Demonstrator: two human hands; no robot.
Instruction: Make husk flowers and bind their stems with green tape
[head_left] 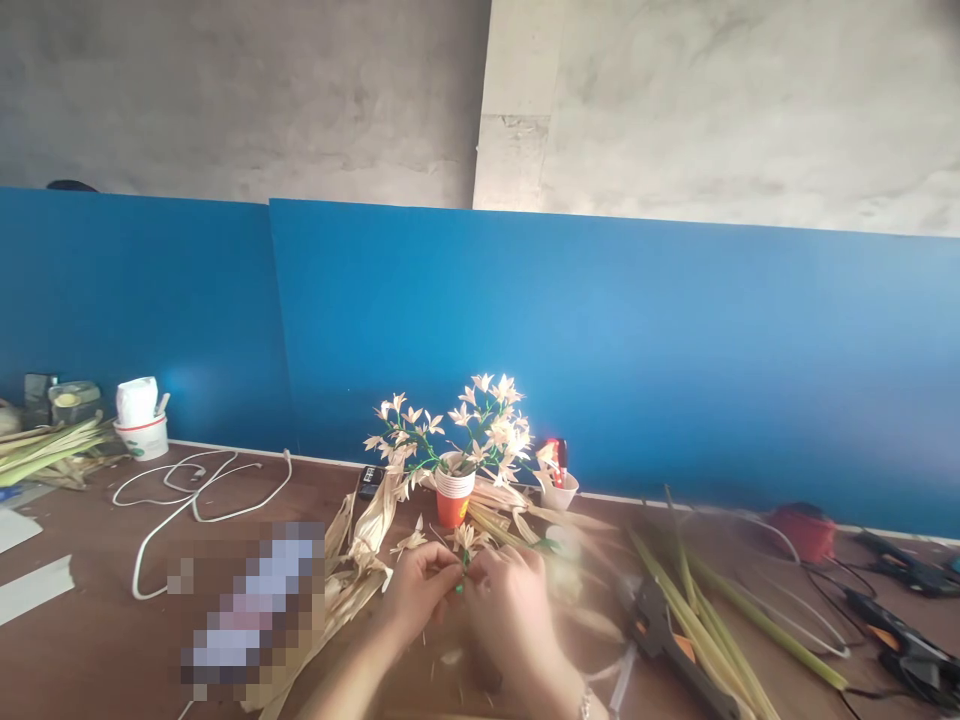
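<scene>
Between my fingertips is a small cream-coloured husk flower [466,537] with a bit of green at its base. My left hand [421,590] pinches it from the left, thumb and forefinger closed at the green part. From the other side my right hand [511,598], somewhat blurred, has its fingers closed at the same spot. Just behind them stands an orange and white paper cup [454,500] filled with pale husk flowers [499,425] on green stems. Dry corn husks [379,515] lie beside my left hand.
A glue gun [667,630] and green stalks [772,620] lie at the right, near a red object [802,532] and black tools [900,640]. White cable [161,530] loops across the table's left. A white cup [556,490] holds a red-handled tool. Blue panels [600,350] close off the back.
</scene>
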